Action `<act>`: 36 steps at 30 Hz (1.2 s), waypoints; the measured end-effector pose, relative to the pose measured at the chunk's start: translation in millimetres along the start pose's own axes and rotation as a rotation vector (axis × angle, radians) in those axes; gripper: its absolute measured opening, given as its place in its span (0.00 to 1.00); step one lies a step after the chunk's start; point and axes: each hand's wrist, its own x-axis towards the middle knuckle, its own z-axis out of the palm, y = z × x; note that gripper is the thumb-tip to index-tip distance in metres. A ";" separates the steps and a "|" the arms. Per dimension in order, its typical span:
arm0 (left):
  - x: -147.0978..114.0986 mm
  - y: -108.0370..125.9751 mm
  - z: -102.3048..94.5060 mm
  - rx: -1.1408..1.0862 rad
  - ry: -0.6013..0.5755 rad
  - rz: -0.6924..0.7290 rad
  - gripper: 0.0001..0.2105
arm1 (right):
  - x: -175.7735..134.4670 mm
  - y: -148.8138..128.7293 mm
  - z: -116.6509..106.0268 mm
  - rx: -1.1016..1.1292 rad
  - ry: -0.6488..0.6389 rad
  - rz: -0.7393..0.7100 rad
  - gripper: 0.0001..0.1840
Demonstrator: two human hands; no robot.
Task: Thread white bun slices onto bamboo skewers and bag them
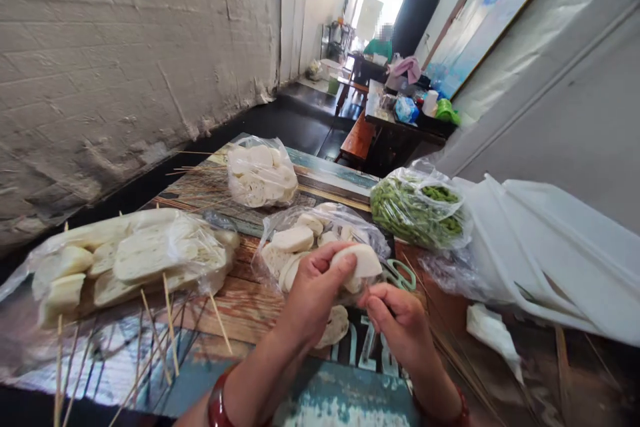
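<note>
My left hand [320, 283] is closed on a thick white food slice [364, 261], thumb on its face. Just to the right, my right hand [397, 313] is pinched near the slice's lower edge; what its fingers hold, if anything, is too hard to see. Behind both hands lies an open clear bag [270, 230] of similar pale slices. One loose slice with small holes [334, 327] rests on the table under my left hand. Pale green scissor handles [400, 275] show beside the bag, above my right hand.
At left, a long bag of pale pieces [165, 250] has thin wooden skewers [170, 323] sticking out. Another bag of slices [263, 173] sits at the back. Right are a bag of green vegetables [420, 207], white trays [550, 247] and crumpled tissue [493, 333]. A person [380, 47] sits far behind.
</note>
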 end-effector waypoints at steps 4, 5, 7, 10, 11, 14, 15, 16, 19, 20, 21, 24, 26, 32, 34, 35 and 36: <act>4.9 -2.7 1.6 -0.012 0.001 0.006 0.15 | 2.5 -7.2 -3.9 -0.056 0.052 -0.026 0.15; 5.4 -4.3 2.6 -0.011 -0.011 0.010 0.15 | 3.0 -8.3 -4.4 -0.055 0.059 -0.027 0.15; 5.5 -7.6 4.9 0.007 -0.036 0.013 0.14 | 3.8 -9.4 -4.9 -0.040 0.070 -0.028 0.16; 4.5 -10.7 7.6 0.061 -0.073 0.008 0.14 | 4.0 -7.6 -6.5 0.000 0.079 -0.022 0.16; 4.4 -10.7 7.9 0.081 -0.081 0.015 0.15 | 3.8 -5.9 -7.8 0.017 0.080 -0.016 0.16; 6.5 -8.7 5.6 0.153 -0.060 0.133 0.21 | 3.3 1.1 -15.5 0.104 0.137 0.011 0.15; 8.3 -7.7 3.7 0.198 -0.031 0.199 0.22 | 3.5 3.5 -19.0 0.146 0.184 0.023 0.15; 10.7 -6.8 1.2 0.264 0.008 0.274 0.22 | 4.0 5.5 -22.6 0.192 0.238 0.035 0.15; 19.4 -5.5 -7.6 0.647 0.096 0.531 0.14 | 7.0 9.1 -31.9 0.311 0.345 0.054 0.17; 22.1 -5.6 -10.3 0.824 0.085 0.613 0.12 | 8.2 9.5 -34.1 0.335 0.350 0.053 0.17; 24.3 -6.1 -12.5 1.004 0.050 0.680 0.10 | 9.4 9.7 -35.6 0.351 0.348 0.051 0.17; 27.2 -8.6 -15.2 1.455 -0.123 0.740 0.10 | 12.7 10.7 -37.4 0.381 0.346 0.037 0.16; 26.4 -10.9 -14.4 1.662 -0.204 0.707 0.11 | 14.4 12.0 -37.4 0.402 0.355 0.030 0.16; 26.4 -19.2 -10.4 1.947 -0.195 0.684 0.06 | 15.0 11.8 -35.9 0.427 0.345 0.032 0.17; 28.9 -21.0 -10.9 1.880 -0.160 0.704 0.06 | 14.2 9.6 -35.6 0.432 0.330 0.035 0.18; 30.1 -21.2 -11.6 1.791 -0.127 0.720 0.07 | 13.8 8.4 -35.6 0.436 0.327 0.036 0.18; 31.0 -20.8 -12.2 1.662 -0.084 0.726 0.07 | 13.6 7.3 -35.6 0.444 0.324 0.038 0.18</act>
